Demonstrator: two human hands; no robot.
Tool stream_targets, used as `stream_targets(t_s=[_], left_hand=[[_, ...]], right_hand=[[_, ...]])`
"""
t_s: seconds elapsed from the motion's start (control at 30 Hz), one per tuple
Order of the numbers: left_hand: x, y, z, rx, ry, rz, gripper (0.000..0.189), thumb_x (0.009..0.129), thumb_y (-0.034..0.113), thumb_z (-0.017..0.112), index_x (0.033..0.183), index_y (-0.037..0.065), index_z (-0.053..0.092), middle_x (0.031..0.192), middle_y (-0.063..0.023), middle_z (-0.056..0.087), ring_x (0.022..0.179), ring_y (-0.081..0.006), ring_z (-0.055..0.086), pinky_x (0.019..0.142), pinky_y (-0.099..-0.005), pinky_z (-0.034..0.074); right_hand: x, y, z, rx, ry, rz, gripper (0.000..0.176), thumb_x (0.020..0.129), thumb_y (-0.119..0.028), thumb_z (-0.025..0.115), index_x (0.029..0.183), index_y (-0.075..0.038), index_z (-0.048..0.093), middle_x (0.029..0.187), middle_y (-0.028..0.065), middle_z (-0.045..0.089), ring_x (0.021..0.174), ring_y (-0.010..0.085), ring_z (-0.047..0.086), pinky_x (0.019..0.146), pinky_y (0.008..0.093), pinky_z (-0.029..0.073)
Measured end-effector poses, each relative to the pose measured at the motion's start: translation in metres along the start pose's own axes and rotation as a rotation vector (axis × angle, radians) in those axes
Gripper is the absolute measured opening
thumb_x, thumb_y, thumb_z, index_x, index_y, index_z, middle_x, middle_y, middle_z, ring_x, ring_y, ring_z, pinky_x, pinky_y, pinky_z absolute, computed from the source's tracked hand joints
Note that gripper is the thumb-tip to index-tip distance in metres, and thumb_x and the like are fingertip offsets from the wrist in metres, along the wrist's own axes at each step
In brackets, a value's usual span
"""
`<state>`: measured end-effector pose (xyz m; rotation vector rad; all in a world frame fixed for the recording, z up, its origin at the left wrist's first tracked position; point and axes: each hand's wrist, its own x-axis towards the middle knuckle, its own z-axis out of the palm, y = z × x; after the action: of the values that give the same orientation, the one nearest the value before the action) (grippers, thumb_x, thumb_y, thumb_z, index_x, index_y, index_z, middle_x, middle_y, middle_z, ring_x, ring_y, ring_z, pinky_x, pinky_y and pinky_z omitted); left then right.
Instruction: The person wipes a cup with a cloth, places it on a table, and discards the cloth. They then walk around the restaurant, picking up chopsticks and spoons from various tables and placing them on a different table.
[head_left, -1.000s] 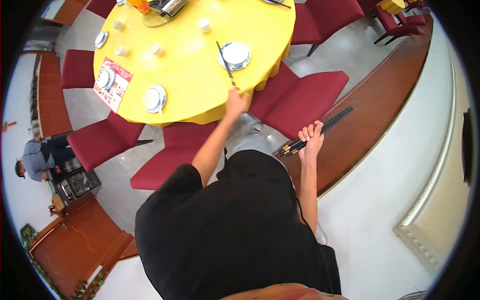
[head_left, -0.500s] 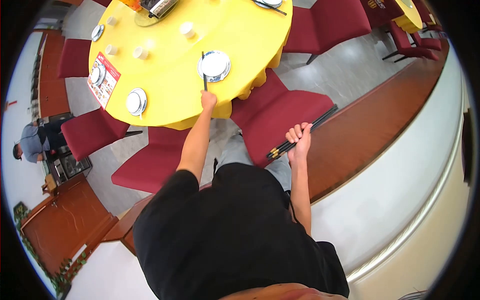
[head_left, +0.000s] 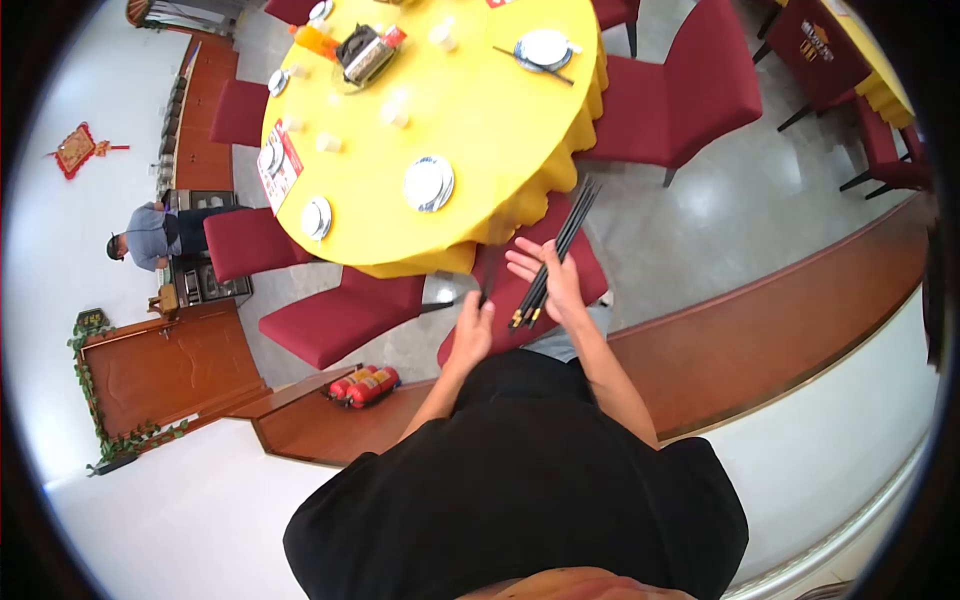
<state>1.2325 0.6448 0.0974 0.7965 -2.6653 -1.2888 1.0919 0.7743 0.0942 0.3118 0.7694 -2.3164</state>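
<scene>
My left hand (head_left: 472, 328) is closed on a dark pair of chopsticks (head_left: 488, 270), smeared by motion, just in front of the table edge. Across the palm of my right hand (head_left: 550, 278) lies a bundle of black chopsticks (head_left: 570, 232) with gold-coloured ends, gripped by the thumb while the other fingers stretch out. Both hands are close together over a red chair (head_left: 585, 262). Beyond them, a patterned plate with a white bowl (head_left: 428, 184) stands on the round table with a yellow cloth (head_left: 380, 235).
Another place setting (head_left: 543, 50) has chopsticks lying across it. Small white cups (head_left: 396, 113) and a black item on a stand (head_left: 366, 55) occupy the table. Red chairs (head_left: 345, 318) surround it. Fire extinguishers (head_left: 365, 386) stand at lower left. A person (head_left: 150, 238) works by the far wall.
My left hand has drawn back from the plate with the chopsticks, toward my right hand. My right hand has moved left and its fingers have spread. The view has shifted.
</scene>
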Motion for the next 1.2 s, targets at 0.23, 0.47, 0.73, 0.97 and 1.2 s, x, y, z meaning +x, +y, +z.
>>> stream_targets(t_s=[0.23,0.47,0.73,0.97,1.2], left_hand=[[0.035,0.124,0.062,0.244,-0.367,-0.051,0.021,0.094,0.021,0.046,0.092,0.0,0.044,0.086,-0.0253,0.059,0.085,-0.0439,0.058,0.072,-0.052,0.044],[0.067,0.18,0.133,0.164,-0.557,0.095,0.03,0.093,0.028,0.05,0.102,0.001,0.058,0.092,-0.0217,0.058,0.092,-0.0395,0.057,0.079,-0.0474,0.045],[0.2,0.113,0.213,-0.104,-0.218,0.205,0.025,0.084,0.025,0.064,0.092,0.0,0.065,0.083,-0.0157,0.061,0.078,-0.0278,0.059,0.073,-0.0382,0.049],[0.411,0.086,0.255,-0.451,0.022,-0.453,0.05,0.085,0.022,0.064,0.118,-0.007,0.04,0.077,-0.0148,0.059,0.056,-0.0171,0.058,0.047,-0.0295,0.049],[0.569,0.044,0.313,-0.473,0.23,-0.698,0.069,0.079,0.035,0.068,0.123,-0.007,0.036,0.111,-0.0268,0.056,0.092,-0.0355,0.062,0.07,-0.0401,0.055]], right_hand=[[0.01,-0.062,-0.029,-0.088,0.136,-0.008,0.03,0.1,-0.032,0.042,0.109,-0.004,0.041,0.092,0.0132,0.061,0.075,0.023,0.065,0.067,0.0364,0.057],[0.016,-0.15,-0.089,0.042,0.206,-0.067,0.027,0.1,-0.036,0.041,0.107,-0.01,0.044,0.07,-0.001,0.039,0.054,0.0068,0.038,0.048,0.0222,0.036],[0.015,-0.255,-0.148,0.016,0.367,-0.22,0.027,0.098,-0.037,0.047,0.102,-0.01,0.042,0.067,-0.0028,0.034,0.052,0.0056,0.033,0.045,0.0205,0.03],[0.017,-0.316,-0.187,0.0,0.414,-0.261,0.026,0.097,-0.037,0.048,0.1,-0.012,0.044,0.069,-0.0026,0.035,0.053,0.0057,0.033,0.046,0.02,0.03],[0.065,-0.42,-0.232,-0.051,0.505,-0.195,0.026,0.097,-0.038,0.048,0.1,-0.013,0.043,0.07,-0.0027,0.034,0.053,0.0064,0.031,0.046,0.0198,0.029]])
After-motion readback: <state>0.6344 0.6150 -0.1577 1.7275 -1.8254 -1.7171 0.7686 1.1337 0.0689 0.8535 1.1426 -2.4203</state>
